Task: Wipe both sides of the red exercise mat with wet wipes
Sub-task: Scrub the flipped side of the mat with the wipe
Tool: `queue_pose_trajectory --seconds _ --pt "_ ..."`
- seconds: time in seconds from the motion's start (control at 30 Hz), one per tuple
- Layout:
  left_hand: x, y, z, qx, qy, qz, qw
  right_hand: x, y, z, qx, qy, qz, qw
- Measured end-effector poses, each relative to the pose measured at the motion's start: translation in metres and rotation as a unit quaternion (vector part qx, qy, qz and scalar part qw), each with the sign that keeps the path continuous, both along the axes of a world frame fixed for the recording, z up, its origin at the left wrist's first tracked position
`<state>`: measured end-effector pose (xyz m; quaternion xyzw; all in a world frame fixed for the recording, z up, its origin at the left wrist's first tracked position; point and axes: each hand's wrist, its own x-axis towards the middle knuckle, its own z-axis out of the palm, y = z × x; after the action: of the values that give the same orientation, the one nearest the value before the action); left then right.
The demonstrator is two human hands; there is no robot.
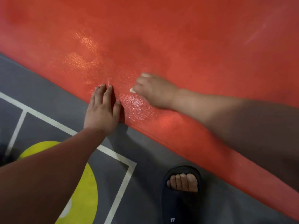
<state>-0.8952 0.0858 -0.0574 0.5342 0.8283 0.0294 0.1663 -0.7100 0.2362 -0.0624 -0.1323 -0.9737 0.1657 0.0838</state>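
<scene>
The red textured exercise mat (178, 38) lies on the grey painted floor (48, 88), its near edge running upper left to lower right. The left hand (102, 110) presses that edge, fingers straight; the right hand (155, 91) clenches a white wet wipe (132, 90) on the mat. A dark slide sandal (181, 206) stands alongside.

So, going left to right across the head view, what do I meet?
Yellow floor circle → left hand, flat on the edge of the red mat → right hand gripping a wet wipe → black slipper.
</scene>
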Motion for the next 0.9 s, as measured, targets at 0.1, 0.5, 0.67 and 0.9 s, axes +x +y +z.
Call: queue_pose_trajectory --seconds 0.1,0.5,0.67,0.9 --pt "-0.002 0.001 0.003 -0.004 -0.009 0.003 1.0 -0.006 0.048 0.001 0.025 -0.013 -0.195 0.98" --pt "-0.018 0.002 0.01 -0.013 -0.077 0.017 0.997 -0.027 0.012 0.001 0.028 0.029 -0.075 0.996" --pt "-0.016 0.005 0.013 -0.028 -0.086 0.028 0.996 -0.032 0.012 0.003 -0.013 -0.013 -0.268 0.963" --pt "-0.008 0.004 0.015 -0.033 -0.076 0.034 0.996 0.012 -0.091 0.0 -0.058 0.022 0.074 0.995"
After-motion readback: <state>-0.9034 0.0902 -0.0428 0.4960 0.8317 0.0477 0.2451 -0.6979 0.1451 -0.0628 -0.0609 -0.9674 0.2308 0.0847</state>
